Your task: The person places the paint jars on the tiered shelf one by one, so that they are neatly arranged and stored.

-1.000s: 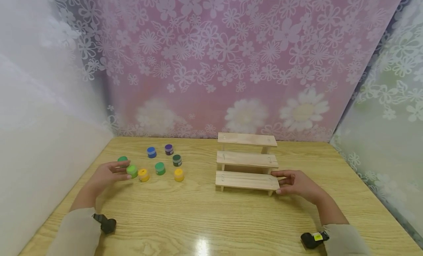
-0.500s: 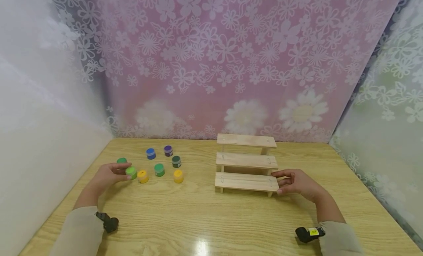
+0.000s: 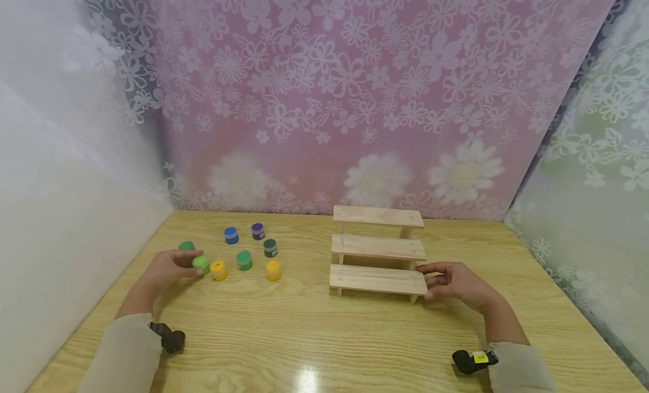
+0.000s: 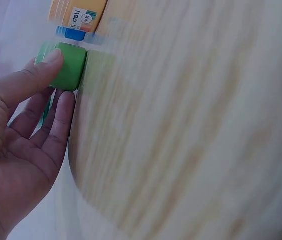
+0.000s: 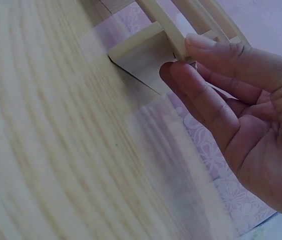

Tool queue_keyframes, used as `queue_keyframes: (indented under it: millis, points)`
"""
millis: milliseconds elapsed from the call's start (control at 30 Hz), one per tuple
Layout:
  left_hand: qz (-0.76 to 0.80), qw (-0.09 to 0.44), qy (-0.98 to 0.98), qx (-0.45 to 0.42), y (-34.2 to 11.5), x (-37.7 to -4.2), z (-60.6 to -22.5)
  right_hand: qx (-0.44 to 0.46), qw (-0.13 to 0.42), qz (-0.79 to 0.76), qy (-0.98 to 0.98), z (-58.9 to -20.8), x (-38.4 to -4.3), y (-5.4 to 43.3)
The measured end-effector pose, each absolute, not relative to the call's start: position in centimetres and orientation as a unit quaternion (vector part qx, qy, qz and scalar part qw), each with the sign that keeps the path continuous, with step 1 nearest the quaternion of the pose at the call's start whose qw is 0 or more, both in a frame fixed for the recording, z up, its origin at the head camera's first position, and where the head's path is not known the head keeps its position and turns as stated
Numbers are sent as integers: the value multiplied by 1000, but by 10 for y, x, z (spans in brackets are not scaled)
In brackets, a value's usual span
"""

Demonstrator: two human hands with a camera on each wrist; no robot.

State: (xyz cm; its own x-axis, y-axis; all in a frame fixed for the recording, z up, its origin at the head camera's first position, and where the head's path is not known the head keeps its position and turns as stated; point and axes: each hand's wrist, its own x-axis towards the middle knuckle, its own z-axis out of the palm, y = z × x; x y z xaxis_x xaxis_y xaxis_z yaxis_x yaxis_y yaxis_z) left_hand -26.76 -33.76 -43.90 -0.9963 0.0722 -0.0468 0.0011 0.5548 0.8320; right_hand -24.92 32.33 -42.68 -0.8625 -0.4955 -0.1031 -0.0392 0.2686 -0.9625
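The left hand pinches the light green pot, with the thumb on one side and fingers on the other. The pot looks to be standing on the wood-look surface, over on the left, just beside a yellow pot. The right hand pinches the right end of the lowest board of the wooden stand, thumb against fingers.

To hold the pot well, it seems best to press evenly on both sides and keep it upright. The left fingers should mind the green pot close behind and not bump the yellow one. The right hand only needs a light hold, as a hard tug could make the stand slide.

The pots are short and round, and look like plastic. The light green one has a smooth body and a see-through part with little ridges. The stand is pale, bare wood, with three flat, long boards that go up like stairs. Thin lines of grain run along the surface. Behind it hangs a pink sheet with white flowers.
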Motion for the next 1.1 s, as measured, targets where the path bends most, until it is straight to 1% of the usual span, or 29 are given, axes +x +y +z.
queue_keyframes:
  millis: [467,800,1100]
  points:
    - [490,35,871,9,-338,-264,-429,-179,195,-578,772,-430,-250,323]
    - [492,11,870,41,-331,-262,-414,-179,196,-581,770,-429,-250,324]
    - [501,14,863,67,-313,-260,-397,-178,191,-583,769,-426,-250,323]
